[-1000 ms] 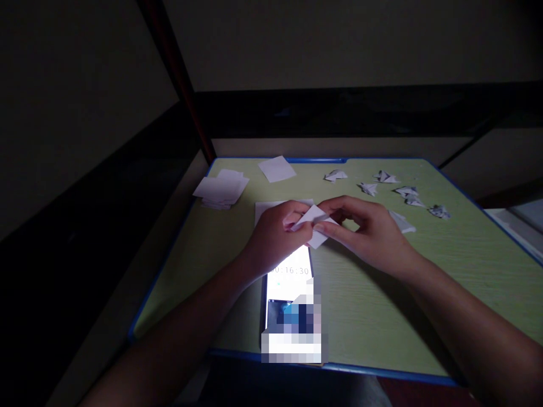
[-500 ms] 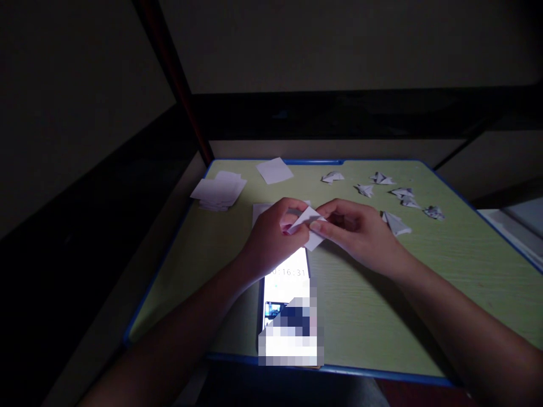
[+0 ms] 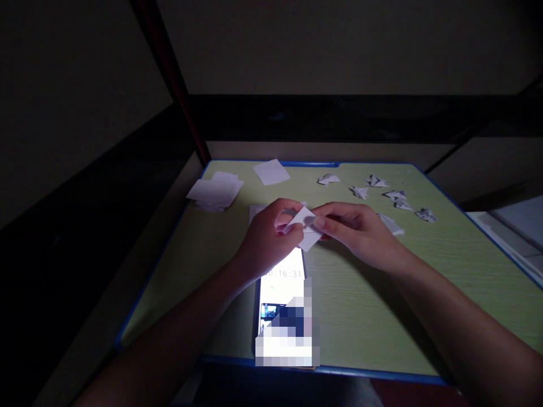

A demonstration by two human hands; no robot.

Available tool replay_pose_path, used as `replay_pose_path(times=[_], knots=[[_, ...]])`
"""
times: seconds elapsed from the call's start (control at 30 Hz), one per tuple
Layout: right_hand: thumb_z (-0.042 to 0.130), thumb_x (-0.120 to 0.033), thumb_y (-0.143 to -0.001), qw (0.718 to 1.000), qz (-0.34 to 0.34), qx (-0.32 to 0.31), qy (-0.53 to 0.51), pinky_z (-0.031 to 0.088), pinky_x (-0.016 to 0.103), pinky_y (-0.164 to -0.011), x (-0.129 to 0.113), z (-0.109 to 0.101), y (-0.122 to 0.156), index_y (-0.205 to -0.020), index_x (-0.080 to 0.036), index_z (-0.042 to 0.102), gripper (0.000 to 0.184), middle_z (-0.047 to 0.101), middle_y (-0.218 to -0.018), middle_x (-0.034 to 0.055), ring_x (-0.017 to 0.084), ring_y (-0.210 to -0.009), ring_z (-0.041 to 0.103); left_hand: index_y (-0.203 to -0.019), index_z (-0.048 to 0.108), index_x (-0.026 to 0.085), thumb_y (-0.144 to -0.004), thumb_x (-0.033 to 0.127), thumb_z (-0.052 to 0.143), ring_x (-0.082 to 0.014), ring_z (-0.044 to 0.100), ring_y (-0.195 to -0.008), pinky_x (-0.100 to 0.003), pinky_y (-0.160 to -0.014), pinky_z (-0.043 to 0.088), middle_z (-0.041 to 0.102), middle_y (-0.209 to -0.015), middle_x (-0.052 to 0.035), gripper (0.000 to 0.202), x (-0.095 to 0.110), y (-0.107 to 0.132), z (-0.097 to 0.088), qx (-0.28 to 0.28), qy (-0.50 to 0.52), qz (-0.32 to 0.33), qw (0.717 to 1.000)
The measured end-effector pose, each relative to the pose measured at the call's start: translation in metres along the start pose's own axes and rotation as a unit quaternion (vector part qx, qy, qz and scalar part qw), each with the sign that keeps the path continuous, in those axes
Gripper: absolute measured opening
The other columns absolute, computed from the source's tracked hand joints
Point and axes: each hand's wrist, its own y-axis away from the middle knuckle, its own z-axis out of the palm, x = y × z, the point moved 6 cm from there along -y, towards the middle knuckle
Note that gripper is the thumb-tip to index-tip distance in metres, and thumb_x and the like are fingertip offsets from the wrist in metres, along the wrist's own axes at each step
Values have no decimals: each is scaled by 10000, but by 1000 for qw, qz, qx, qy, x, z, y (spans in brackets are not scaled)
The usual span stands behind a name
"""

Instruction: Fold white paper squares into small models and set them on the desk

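A small folded piece of white paper (image 3: pixel 311 239) is held between my two hands above the middle of the table. My left hand (image 3: pixel 271 232) pinches its left side, thumb on top and fingers curled behind. On the right corner, my right hand (image 3: pixel 356 229) grips it between thumb and fingers. Below the hands a phone (image 3: pixel 280 285) lies on the table with its screen lit, showing a running time; its lower part is blurred out. Under and behind my left hand another sheet of paper (image 3: pixel 255 210) shows only in part.
The green table (image 3: pixel 360 316) has a blue edge. A stack of paper squares (image 3: pixel 216 191) lies at the back left, with a single square (image 3: pixel 272 172) beside it. Several folded paper pieces (image 3: pixel 375 181) are scattered at the back right. One more folded piece (image 3: pixel 391 224) is partly behind my right hand.
The view has shifted slightly, so the table's things sit a little further left. My right thumb has moved up along the paper's right edge, and more of the paper's lower face shows.
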Motion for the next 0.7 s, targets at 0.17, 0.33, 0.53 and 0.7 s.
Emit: replay_pose_path(times=[0.17,0.33,0.53,0.7], knots=[[661,-375,-813,1000,-2,6,15,369,242,-527,3,1,0,-860,-164,708,221,622,-689,10,101,-590,507,-960,541,151,-746,131,552,-114,626,-606,-203,-507,487,678,-747,-23,216,2,0,2,-17,39,4,999],[660,-377,-813,999,-8,25,24,376,235,-526,2,2,-1,-817,-154,697,226,619,-671,7,96,-584,512,-972,528,148,-730,137,586,-124,643,-652,-205,-531,497,676,-784,-33,250,4,1,4,-26,43,9,999],[685,-345,-790,999,-2,48,14,395,227,-541,3,2,0,-796,-151,690,195,632,-670,2,93,-590,524,-961,525,148,-733,113,606,-116,641,-680,-201,-566,500,659,-755,-12,244,6,1,5,-29,50,19,998],[711,-323,-759,998,4,62,11,370,225,-517,3,1,-1,-758,-148,691,177,622,-643,-6,88,-566,505,-956,532,150,-727,109,616,-116,633,-672,-211,-573,502,655,-735,-2,248,5,-1,4,-27,47,5,999]])
